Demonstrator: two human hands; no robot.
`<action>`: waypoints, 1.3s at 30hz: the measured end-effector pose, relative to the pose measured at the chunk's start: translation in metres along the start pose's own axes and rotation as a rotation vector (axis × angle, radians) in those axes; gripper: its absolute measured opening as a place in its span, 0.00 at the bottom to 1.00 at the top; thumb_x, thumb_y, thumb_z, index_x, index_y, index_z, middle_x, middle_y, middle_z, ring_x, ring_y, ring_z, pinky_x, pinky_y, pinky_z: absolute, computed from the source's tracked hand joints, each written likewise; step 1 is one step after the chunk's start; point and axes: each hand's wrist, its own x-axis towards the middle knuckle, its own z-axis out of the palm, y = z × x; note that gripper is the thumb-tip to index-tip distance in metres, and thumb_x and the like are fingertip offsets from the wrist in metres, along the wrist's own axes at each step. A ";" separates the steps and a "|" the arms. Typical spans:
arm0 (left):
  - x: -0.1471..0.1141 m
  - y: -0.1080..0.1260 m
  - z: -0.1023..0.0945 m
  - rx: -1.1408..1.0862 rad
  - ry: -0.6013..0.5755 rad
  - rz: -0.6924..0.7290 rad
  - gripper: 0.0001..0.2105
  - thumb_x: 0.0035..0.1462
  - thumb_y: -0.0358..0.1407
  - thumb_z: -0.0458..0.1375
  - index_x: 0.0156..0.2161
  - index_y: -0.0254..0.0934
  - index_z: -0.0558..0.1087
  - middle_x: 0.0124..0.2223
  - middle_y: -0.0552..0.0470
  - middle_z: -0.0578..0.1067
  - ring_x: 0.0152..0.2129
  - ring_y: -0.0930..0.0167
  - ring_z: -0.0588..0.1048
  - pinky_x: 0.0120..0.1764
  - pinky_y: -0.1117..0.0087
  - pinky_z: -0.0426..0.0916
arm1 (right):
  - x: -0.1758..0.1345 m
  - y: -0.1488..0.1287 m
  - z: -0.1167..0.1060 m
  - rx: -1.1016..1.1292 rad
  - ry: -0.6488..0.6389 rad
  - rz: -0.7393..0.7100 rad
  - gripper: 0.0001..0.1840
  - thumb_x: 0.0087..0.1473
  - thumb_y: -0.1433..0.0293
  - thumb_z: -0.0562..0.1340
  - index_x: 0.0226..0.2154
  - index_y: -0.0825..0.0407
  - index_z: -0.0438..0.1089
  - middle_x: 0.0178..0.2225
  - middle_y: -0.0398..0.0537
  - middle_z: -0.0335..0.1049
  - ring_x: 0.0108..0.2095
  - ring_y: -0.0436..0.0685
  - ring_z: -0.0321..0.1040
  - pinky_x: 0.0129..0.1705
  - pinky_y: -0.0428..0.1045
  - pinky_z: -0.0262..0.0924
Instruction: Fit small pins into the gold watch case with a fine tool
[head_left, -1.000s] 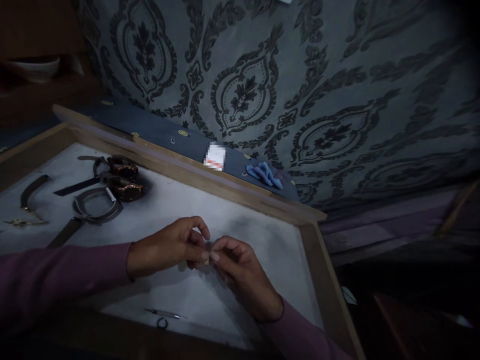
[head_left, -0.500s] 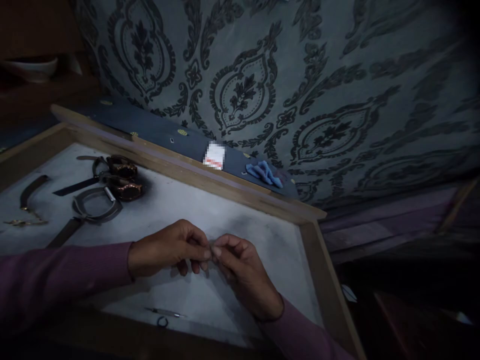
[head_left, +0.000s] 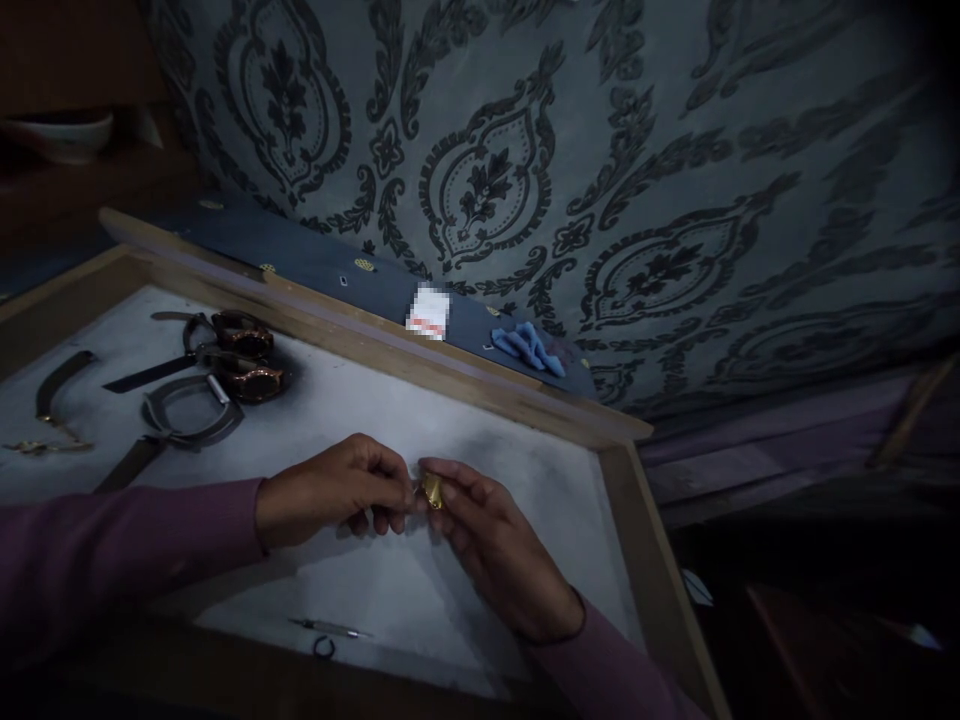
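Observation:
Above the middle of the white-bottomed wooden tray (head_left: 630, 540), my right hand (head_left: 502, 545) pinches a small shiny gold-coloured metal piece (head_left: 432, 490) between thumb and fingers. My left hand (head_left: 337, 490) is closed in a pinch right beside it, fingertips nearly touching the piece. A tiny pale glint shows at the left fingertips, too small to name. Nearer to me on the tray lie a thin metal tool (head_left: 330, 628) with pointed ends and a small dark ring (head_left: 324, 647).
Two watches (head_left: 255, 380) with dark straps lie at the tray's left, near a curved grey band (head_left: 187, 415). Farther left are a strap piece (head_left: 60, 385) and a gold-coloured chain (head_left: 49, 447). Beyond the raised wooden rim sit a white packet (head_left: 430, 311) and a crumpled blue cloth (head_left: 529, 347).
The gold-coloured piece has come into view between my right fingers. My right hand has turned slightly, and the left fingertips have shifted a little left.

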 end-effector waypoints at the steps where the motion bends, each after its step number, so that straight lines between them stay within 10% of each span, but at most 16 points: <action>1: 0.000 0.000 -0.001 -0.002 0.003 -0.005 0.07 0.44 0.37 0.60 0.24 0.34 0.69 0.21 0.56 0.71 0.17 0.78 0.64 0.19 0.78 0.54 | -0.001 0.000 0.000 0.000 -0.006 0.005 0.17 0.48 0.67 0.70 0.41 0.54 0.73 0.32 0.46 0.73 0.33 0.50 0.69 0.37 0.46 0.63; 39: 0.000 -0.002 0.000 -0.100 -0.017 -0.027 0.08 0.38 0.38 0.59 0.22 0.34 0.69 0.22 0.54 0.73 0.21 0.74 0.72 0.26 0.73 0.68 | 0.002 0.002 0.003 0.016 -0.138 0.046 0.12 0.49 0.66 0.70 0.34 0.55 0.71 0.26 0.43 0.75 0.25 0.46 0.72 0.25 0.38 0.64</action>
